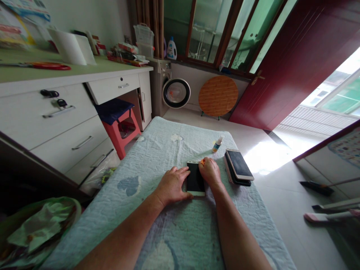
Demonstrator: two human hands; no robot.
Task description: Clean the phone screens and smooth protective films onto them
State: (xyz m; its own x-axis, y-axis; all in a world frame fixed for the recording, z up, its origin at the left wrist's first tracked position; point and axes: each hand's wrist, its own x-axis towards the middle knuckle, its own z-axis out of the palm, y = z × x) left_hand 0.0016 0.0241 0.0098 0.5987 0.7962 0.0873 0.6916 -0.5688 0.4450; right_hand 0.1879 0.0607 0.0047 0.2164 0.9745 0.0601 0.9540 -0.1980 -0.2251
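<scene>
A smartphone (195,180) with a white frame and dark screen lies face up on the cloth-covered table. My left hand (173,184) holds its left side, fingers at the upper edge and thumb at the lower corner. My right hand (210,171) is closed on a small orange piece (202,162) at the phone's upper right; most of that piece is hidden in the fingers, so its kind is unclear. To the right is a stack of phones, a white-framed phone (240,164) on top. A small spray bottle (217,144) stands beyond my right hand.
A pale blue quilted cloth (160,146) covers the table. At left are a white desk (118,80), a red stool (123,129) and a bin (75,204). Beyond are an open washing machine door (176,93), a round wooden board (218,95) and a red door (281,67).
</scene>
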